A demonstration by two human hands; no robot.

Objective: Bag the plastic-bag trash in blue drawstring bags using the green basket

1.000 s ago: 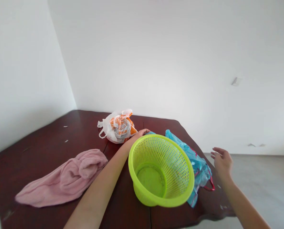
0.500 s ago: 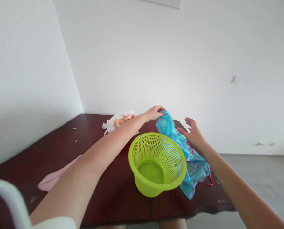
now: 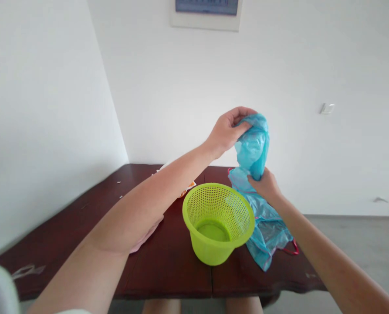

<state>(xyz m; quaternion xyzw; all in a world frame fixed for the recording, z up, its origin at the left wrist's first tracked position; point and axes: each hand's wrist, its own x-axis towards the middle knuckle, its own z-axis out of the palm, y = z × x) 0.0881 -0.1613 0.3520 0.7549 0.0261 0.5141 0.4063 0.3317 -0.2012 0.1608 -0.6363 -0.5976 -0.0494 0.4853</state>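
Note:
My left hand (image 3: pixel 231 128) pinches the top end of a thin blue plastic bag (image 3: pixel 252 148), held up above the table's far edge. Lower on the same bag, my right hand (image 3: pixel 266 185) is closed around a gathered part. The rest of the bag, with pink drawstrings, hangs down and spreads over the table behind and to the right of a lime-green plastic basket (image 3: pixel 210 257). That basket stands upright, and no contents show in it. Part of the bag is seen through its mesh wall.
A dark red-brown wooden table (image 3: pixel 168 274) stands against white walls. A white and orange plastic bag (image 3: pixel 186 190) and a pink cloth item (image 3: pixel 148 235) lie partly hidden behind my left arm. A white curved bar (image 3: pixel 0 283) juts in at lower left.
My left hand has raised the blue bag's end up and to the right. My right hand, open and apart before, has closed on the bag. The view has tilted up a little.

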